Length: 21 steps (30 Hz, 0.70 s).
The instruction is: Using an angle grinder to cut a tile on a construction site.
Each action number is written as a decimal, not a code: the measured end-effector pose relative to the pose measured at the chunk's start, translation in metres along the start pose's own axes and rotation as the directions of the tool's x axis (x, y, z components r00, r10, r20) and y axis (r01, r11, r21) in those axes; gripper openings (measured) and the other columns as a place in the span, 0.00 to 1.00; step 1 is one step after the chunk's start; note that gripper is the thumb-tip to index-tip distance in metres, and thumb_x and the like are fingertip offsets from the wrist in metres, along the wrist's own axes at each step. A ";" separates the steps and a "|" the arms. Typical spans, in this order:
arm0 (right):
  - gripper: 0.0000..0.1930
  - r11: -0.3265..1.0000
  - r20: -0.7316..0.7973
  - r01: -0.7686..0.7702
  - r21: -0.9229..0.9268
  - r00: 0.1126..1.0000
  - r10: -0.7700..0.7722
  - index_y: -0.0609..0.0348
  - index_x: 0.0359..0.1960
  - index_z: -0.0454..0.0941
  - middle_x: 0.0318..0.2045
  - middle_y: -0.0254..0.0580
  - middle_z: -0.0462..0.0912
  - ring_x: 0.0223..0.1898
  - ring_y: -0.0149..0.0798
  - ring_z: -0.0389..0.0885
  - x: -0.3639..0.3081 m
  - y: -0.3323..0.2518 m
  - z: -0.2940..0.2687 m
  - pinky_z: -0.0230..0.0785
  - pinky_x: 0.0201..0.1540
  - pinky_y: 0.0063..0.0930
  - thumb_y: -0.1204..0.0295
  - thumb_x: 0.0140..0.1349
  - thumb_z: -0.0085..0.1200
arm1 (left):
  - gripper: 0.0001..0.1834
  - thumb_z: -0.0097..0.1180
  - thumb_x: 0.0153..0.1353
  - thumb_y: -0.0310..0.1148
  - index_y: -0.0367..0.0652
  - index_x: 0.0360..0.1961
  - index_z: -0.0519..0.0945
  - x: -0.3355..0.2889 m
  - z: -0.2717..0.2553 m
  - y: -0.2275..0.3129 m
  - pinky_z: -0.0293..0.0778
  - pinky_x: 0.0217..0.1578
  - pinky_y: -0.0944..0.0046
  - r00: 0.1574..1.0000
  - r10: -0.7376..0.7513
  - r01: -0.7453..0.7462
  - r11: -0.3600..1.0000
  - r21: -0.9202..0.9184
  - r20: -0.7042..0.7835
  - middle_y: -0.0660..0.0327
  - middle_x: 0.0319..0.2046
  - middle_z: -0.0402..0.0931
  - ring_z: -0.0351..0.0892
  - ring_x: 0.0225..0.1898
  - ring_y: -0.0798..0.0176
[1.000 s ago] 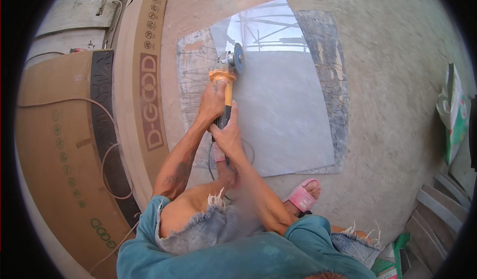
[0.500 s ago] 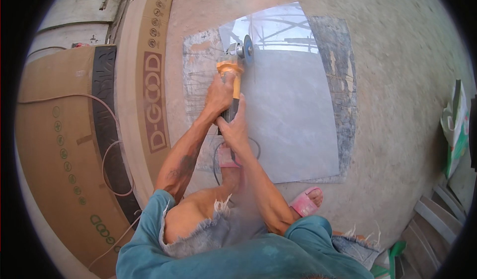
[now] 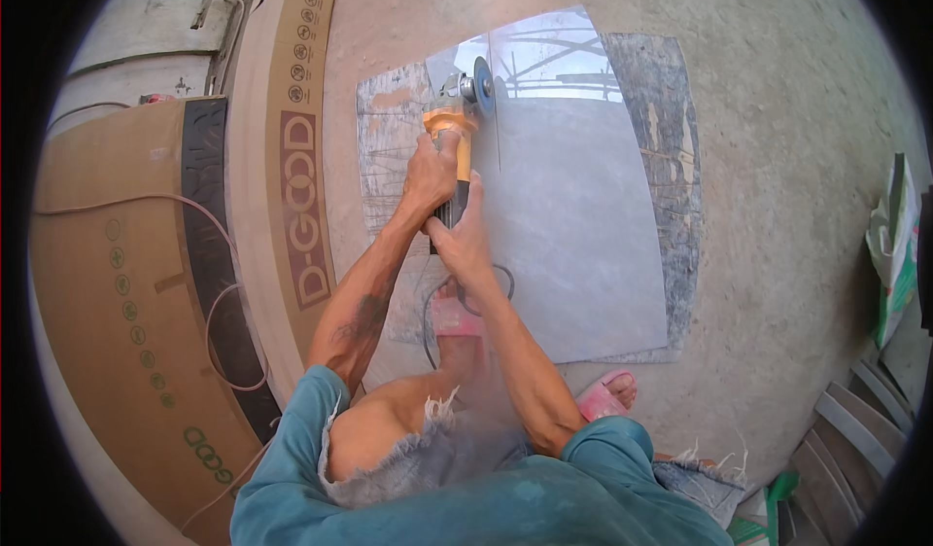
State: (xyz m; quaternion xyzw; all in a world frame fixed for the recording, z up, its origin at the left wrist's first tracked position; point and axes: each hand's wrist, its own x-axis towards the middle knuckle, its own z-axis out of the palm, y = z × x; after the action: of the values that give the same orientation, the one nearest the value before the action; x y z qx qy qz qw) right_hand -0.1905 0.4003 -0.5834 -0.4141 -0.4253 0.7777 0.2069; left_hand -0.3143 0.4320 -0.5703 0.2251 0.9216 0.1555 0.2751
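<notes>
- Toward the far middle of the floor, a yellow and black angle grinder [image 3: 451,121] sits over the left part of a glossy pale grey slab [image 3: 583,225], its head pointing away from the person crouching at the near side.
- Around the yellow body, the left hand [image 3: 432,172] has its fingers curled in a firm grip.
- Just nearer, the right hand [image 3: 463,242] grips the dark rear part of the tool, one finger stretched forward along its right side; I cannot see all the fingertips.
- At the far end, the disc [image 3: 484,86] stands on edge, facing right, beside a thin dark line on the slab; from here I cannot tell whether it touches the surface.
- Under the slab lies a worn, scratched board [image 3: 671,128], showing on both left and right.
- Across the far part of the slab, beams and bright sky are mirrored.
- Close to the person's left foot, in a pink sandal [image 3: 457,319], a dark cable [image 3: 427,337] loops on the near side.
- To the left, a long cardboard box [image 3: 277,147] runs from near to far, with a wider brown carton [image 3: 126,274] beyond it.
- Far over to the right, a white and green bag [image 3: 889,254] stands near some grey strips [image 3: 855,424].
</notes>
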 end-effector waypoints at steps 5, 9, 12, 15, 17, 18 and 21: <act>0.53 1.000 0.024 -0.024 0.017 0.999 0.024 0.62 0.77 0.42 0.46 0.70 0.82 0.47 0.65 0.85 0.010 0.001 0.001 0.75 0.50 0.47 0.65 0.54 0.63 | 0.44 0.40 0.70 0.62 0.22 0.61 0.67 0.010 0.000 0.003 0.68 0.60 0.41 1.000 0.022 -0.021 1.000 0.018 -0.002 0.23 0.51 0.75 0.76 0.57 0.26; 0.53 0.999 -0.010 0.030 -0.036 0.999 -0.030 0.61 0.78 0.42 0.46 0.71 0.82 0.47 0.66 0.84 0.019 0.003 0.002 0.74 0.51 0.48 0.64 0.54 0.63 | 0.44 0.40 0.70 0.62 0.23 0.61 0.67 0.018 -0.001 0.005 0.67 0.60 0.41 0.998 0.060 -0.060 0.998 0.003 0.000 0.24 0.52 0.75 0.75 0.58 0.27; 0.53 1.000 -0.009 0.010 -0.030 1.000 -0.010 0.60 0.77 0.42 0.46 0.71 0.82 0.47 0.67 0.84 0.023 0.001 0.002 0.74 0.52 0.49 0.63 0.54 0.63 | 0.44 0.40 0.70 0.61 0.22 0.61 0.67 0.023 0.000 0.008 0.67 0.61 0.42 1.000 0.026 -0.026 0.999 0.035 -0.002 0.24 0.52 0.75 0.75 0.58 0.27; 0.53 1.000 0.009 -0.015 -0.021 1.000 0.015 0.60 0.77 0.42 0.46 0.71 0.82 0.47 0.67 0.84 0.025 -0.005 0.005 0.74 0.52 0.49 0.63 0.54 0.63 | 0.43 0.41 0.70 0.61 0.22 0.61 0.68 0.032 -0.003 0.002 0.67 0.61 0.42 1.000 0.027 -0.027 1.000 0.010 0.007 0.24 0.53 0.75 0.75 0.58 0.26; 0.53 0.999 0.011 -0.011 -0.034 1.000 0.011 0.60 0.77 0.42 0.46 0.71 0.82 0.47 0.67 0.84 0.029 -0.004 0.002 0.74 0.52 0.49 0.63 0.54 0.62 | 0.43 0.41 0.70 0.61 0.22 0.61 0.68 0.034 -0.001 0.006 0.67 0.61 0.42 0.999 0.036 -0.035 0.999 -0.006 0.014 0.24 0.53 0.75 0.75 0.58 0.26; 0.53 0.999 -0.008 0.015 -0.040 1.000 -0.015 0.60 0.77 0.42 0.46 0.71 0.82 0.47 0.67 0.84 0.031 -0.004 0.001 0.73 0.52 0.49 0.63 0.54 0.62 | 0.43 0.41 0.70 0.61 0.22 0.60 0.69 0.035 0.001 0.008 0.67 0.61 0.42 0.999 0.041 -0.041 0.999 -0.021 0.017 0.23 0.53 0.75 0.75 0.58 0.26; 0.53 0.999 0.001 0.027 -0.024 1.000 -0.027 0.60 0.77 0.42 0.46 0.72 0.82 0.48 0.68 0.83 0.034 -0.011 0.006 0.73 0.52 0.49 0.63 0.54 0.62 | 0.44 0.40 0.69 0.61 0.22 0.60 0.69 0.046 -0.003 0.000 0.67 0.61 0.42 0.998 0.055 -0.055 0.998 0.019 -0.001 0.23 0.53 0.75 0.74 0.58 0.26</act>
State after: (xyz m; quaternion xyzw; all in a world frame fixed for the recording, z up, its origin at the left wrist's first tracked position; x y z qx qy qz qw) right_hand -0.2154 0.4261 -0.5883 -0.4103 -0.4402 0.7700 0.2122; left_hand -0.3498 0.4547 -0.5879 0.2528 0.9168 0.1544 0.2678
